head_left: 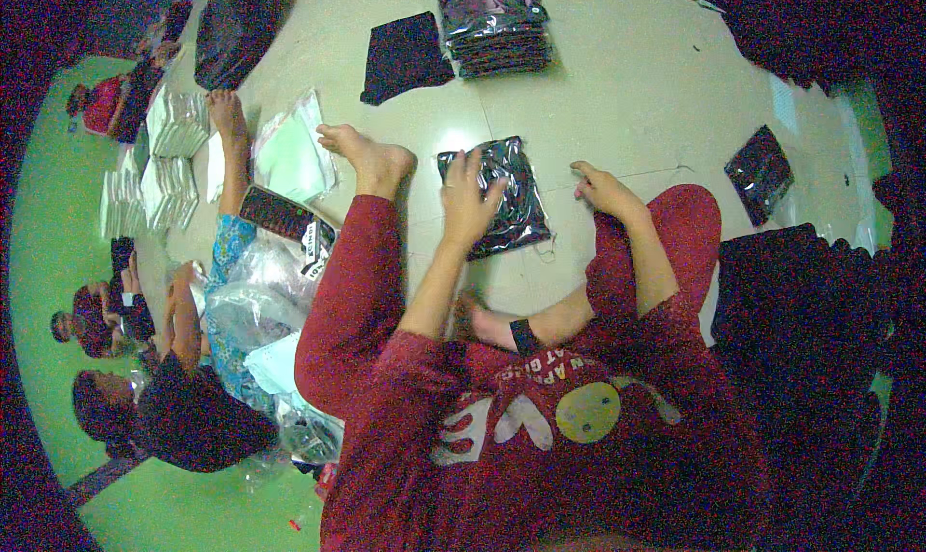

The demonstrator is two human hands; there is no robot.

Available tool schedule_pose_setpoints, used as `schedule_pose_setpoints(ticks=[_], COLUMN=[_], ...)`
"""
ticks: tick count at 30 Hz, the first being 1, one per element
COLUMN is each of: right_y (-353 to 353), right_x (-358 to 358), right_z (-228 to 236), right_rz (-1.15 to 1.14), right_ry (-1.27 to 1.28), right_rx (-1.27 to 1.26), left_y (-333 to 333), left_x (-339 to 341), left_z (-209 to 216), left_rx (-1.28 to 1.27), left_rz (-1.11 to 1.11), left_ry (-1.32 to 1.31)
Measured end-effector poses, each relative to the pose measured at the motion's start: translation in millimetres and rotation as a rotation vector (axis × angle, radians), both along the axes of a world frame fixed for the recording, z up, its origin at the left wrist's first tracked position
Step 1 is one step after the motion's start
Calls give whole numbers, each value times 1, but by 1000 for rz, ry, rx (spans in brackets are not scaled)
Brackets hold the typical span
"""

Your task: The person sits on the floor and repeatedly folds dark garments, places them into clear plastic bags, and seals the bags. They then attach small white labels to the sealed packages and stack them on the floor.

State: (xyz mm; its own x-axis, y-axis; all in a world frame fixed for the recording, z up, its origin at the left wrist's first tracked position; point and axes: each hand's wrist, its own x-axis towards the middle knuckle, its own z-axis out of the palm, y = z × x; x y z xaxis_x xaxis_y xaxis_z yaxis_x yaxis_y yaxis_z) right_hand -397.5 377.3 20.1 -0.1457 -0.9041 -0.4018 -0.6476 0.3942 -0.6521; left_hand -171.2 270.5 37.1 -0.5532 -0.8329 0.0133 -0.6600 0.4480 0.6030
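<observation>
A black folded garment in a clear, shiny plastic bag (511, 195) lies flat on the floor between my legs. My left hand (469, 203) rests on its left part, fingers spread over the plastic. To the right of the bag, my right hand (608, 191) hovers near my bent knee. Its index finger stretches out and the other fingers curl partly; nothing shows in it. A dark unbagged folded cloth (407, 58) lies farther off. Beside that cloth stands a tall stack of bagged dark garments (497, 31).
Another bagged dark piece (760, 176) lies at the right, near a big heap of black cloth (801, 311). Clear plastic bags (256, 296) and a patterned box (286, 214) are at my left, beside another seated person (183, 407). White stacks (174, 166) stand farther left.
</observation>
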Motion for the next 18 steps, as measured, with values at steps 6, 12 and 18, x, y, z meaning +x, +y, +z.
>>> schedule_pose_setpoints(ticks=[6,12,18], right_y=[0,-7,3], right_x=[-13,-6,-15], right_z=[-12,-30,-38], right_rz=[-72,-52,-95], right_ry=[-30,-96,-67], right_rx=[38,39,22], left_y=[-25,-63,-87], left_x=[140,279,305], left_z=[64,73,55], left_rx=[-145,-151,117], left_rz=[277,543,563], left_ry=[169,-153,-442])
